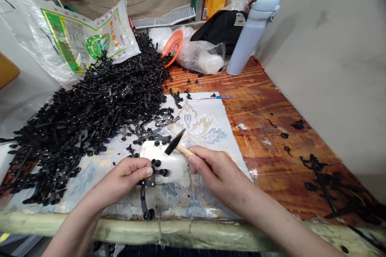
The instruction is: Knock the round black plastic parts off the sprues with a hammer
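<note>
My left hand (134,172) pinches a black jointed plastic part (144,200) with round knobs, over the near left part of a white block (177,166). One arm of the part hangs down toward the table's front edge. My right hand (211,164) is closed round the wooden handle of a small hammer (175,142). The hammer's dark head is above the block's far edge, apart from the black part. A patterned cloth (205,122) lies under the block.
A large heap of black parts (105,100) covers the left side. Behind stand an orange bowl (173,48), plastic bags (208,58) and a pale blue bottle (251,36). A screwdriver (223,96) lies at the cloth's far edge. Black scraps (319,180) lie at right.
</note>
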`<state>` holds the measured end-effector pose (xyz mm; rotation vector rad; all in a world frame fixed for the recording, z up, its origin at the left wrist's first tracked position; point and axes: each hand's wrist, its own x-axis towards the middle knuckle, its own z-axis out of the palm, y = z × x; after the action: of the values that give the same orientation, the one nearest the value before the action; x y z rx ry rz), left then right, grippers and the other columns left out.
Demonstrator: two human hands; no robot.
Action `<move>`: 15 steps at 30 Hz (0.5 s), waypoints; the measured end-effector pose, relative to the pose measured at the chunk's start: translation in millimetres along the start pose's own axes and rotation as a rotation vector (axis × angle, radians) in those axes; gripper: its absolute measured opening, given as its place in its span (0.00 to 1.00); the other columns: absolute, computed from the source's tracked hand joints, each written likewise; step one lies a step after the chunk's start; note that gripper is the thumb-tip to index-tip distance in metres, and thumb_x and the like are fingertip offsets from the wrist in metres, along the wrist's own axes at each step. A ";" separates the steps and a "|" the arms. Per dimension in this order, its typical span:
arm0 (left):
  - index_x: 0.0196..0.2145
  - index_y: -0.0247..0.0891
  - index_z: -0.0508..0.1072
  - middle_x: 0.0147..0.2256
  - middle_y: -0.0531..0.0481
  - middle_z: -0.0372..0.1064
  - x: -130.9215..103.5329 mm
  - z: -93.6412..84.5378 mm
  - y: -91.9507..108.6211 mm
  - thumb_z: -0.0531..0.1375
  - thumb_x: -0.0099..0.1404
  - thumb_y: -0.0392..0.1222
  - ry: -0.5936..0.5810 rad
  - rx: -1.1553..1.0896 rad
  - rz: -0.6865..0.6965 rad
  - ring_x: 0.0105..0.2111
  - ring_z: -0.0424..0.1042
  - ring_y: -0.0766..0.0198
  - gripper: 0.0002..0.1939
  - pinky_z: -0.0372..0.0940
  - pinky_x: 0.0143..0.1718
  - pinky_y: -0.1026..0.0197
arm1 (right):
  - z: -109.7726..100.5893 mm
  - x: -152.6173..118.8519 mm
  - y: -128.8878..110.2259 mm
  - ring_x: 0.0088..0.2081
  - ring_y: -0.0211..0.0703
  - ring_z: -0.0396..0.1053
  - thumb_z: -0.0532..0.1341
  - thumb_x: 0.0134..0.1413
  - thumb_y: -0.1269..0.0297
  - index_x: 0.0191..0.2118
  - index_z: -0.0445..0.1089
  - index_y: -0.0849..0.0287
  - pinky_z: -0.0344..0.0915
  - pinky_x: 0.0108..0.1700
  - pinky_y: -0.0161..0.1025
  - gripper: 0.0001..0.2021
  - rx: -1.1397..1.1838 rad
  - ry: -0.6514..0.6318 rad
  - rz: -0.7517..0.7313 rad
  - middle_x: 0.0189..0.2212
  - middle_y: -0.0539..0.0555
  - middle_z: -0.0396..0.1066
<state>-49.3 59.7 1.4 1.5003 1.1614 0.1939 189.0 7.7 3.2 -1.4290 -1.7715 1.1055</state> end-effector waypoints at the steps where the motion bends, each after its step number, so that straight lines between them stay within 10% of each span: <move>1: 0.18 0.39 0.64 0.19 0.56 0.55 -0.3 0.0 0.3 0.56 0.60 0.50 0.000 -0.005 -0.003 0.22 0.53 0.65 0.17 0.50 0.25 0.65 | -0.3 0.1 0.0 0.24 0.35 0.57 0.48 0.65 0.64 0.27 0.58 0.56 0.53 0.27 0.35 0.13 -0.001 0.000 0.001 0.21 0.46 0.60; 15: 0.18 0.38 0.68 0.18 0.55 0.58 5.9 -1.7 4.6 0.57 0.58 0.50 -0.052 0.016 -0.049 0.22 0.54 0.65 0.16 0.50 0.25 0.64 | -0.2 -1.9 -7.4 0.32 0.40 0.67 0.49 0.64 0.67 0.38 0.66 0.55 0.60 0.33 0.37 0.10 -0.097 0.012 -0.038 0.30 0.50 0.70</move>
<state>-45.0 65.9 2.9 1.4809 1.1591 0.1115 186.1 5.3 9.9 -1.4497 -1.8585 1.0010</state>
